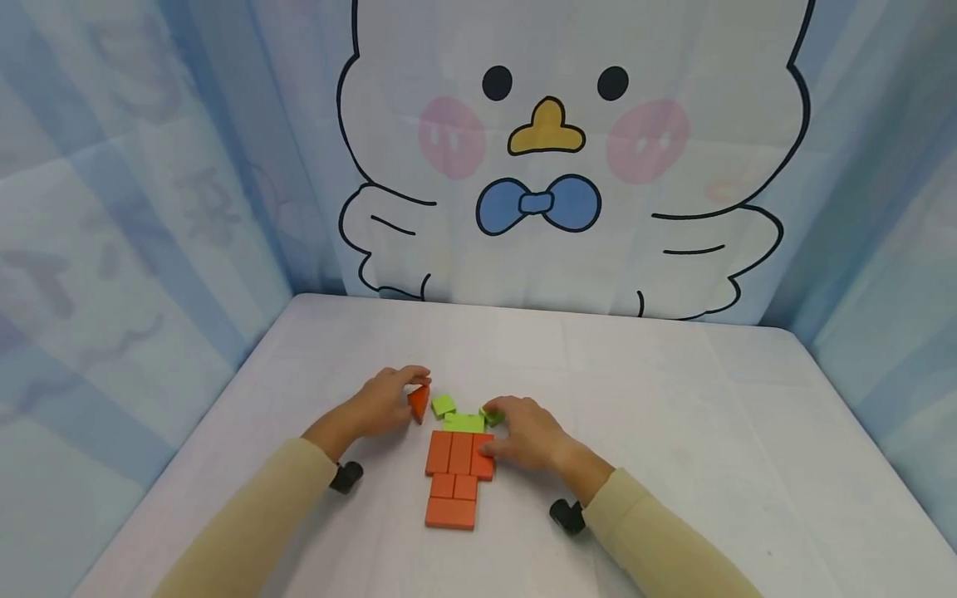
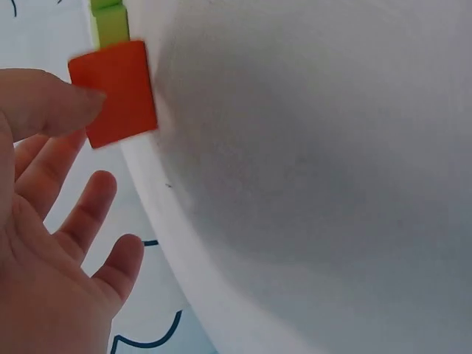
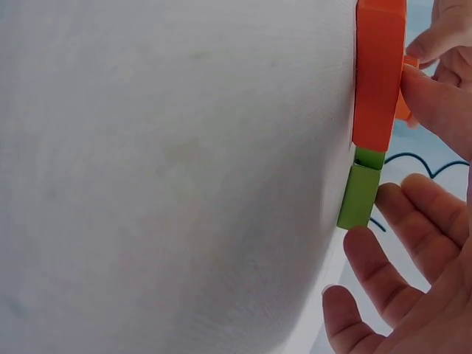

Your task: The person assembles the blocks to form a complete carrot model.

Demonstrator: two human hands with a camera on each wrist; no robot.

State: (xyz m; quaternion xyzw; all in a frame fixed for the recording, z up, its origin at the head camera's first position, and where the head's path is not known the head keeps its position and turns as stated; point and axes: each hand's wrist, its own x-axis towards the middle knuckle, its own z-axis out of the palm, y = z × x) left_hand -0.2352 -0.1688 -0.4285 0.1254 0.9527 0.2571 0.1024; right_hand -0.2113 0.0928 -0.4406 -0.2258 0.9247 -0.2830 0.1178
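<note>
My left hand [image 1: 380, 404] pinches an orange-red triangular block [image 1: 419, 404] between thumb and fingers, left of the layout. In the left wrist view, a rectangular side of this block [image 2: 122, 96] shows under the thumb. My right hand [image 1: 532, 433] lies at the layout's right edge. Its thumb touches an upright orange block [image 1: 482, 467], and its fingertips are at a small green block [image 3: 359, 198]. A wider green block [image 1: 464, 423] adjoins the orange blocks' top. Another small green block [image 1: 444, 405] sits tilted at its upper left.
Below the upper orange row, two small orange blocks [image 1: 453, 486] lie above a wide one [image 1: 451, 513]. A white cloth covers the table [image 1: 673, 415]. Behind it hangs a curtain [image 1: 538, 266] with a cartoon bird; more curtains flank both sides.
</note>
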